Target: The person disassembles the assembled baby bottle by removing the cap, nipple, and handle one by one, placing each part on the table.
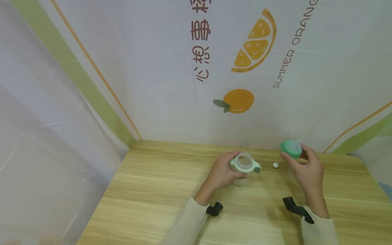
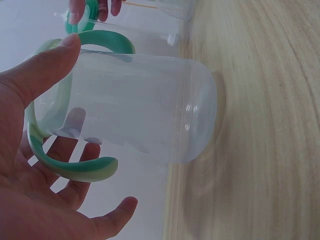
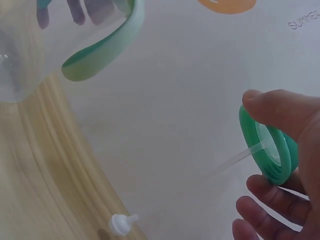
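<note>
My left hand [image 1: 225,170] grips a clear sippy cup [image 2: 135,105] around its top, at the pale green two-handled ring [image 1: 257,167]. The cup is upright with its mouth uncovered, its base close over the table. To the right, my right hand [image 1: 309,172] holds a green screw lid [image 1: 291,149] between thumb and fingers, raised above the table. From the lid's underside hangs a thin clear straw [image 3: 232,161], ending in a white weighted tip [image 3: 120,224]. Lid and cup are apart, with the white tip between the hands in the head view.
A clear plastic piece [image 1: 292,173] stands on the wooden table [image 1: 147,190], partly hidden behind my right hand. A white cloth [image 1: 165,85] printed with oranges hangs along the table's back edge. Black wrist mounts [image 1: 215,209] sit on both sleeves.
</note>
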Demonstrator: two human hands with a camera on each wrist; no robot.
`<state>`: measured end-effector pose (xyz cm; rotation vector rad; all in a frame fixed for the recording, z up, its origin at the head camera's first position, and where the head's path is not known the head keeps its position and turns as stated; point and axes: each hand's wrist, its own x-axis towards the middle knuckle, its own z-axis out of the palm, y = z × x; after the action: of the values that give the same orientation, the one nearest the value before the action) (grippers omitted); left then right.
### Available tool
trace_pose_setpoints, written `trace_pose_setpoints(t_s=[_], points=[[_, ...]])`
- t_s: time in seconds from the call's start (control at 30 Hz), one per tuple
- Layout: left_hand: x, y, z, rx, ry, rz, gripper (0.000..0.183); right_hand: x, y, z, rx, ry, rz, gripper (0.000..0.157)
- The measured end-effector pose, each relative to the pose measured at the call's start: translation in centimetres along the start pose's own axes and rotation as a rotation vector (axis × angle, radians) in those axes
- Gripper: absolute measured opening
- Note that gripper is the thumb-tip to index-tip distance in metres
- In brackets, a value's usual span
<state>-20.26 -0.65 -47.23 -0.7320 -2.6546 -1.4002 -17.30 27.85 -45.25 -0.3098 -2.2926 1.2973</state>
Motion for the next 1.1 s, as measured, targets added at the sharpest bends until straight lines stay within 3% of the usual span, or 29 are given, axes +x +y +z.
trace_pose_setpoints(t_s=[0.77,1.1], points=[[0.01,-0.04,0.02,-0.010,-0.002,0.002,0.082,0.14,0.56,1.03,0.001,0.010,-0.037,0.065],[-0.03,-0.04,-0.04,-0.002,0.000,0.005,0.082,0.13,0.52,0.36,-0.077,-0.102,0.029,0.072]])
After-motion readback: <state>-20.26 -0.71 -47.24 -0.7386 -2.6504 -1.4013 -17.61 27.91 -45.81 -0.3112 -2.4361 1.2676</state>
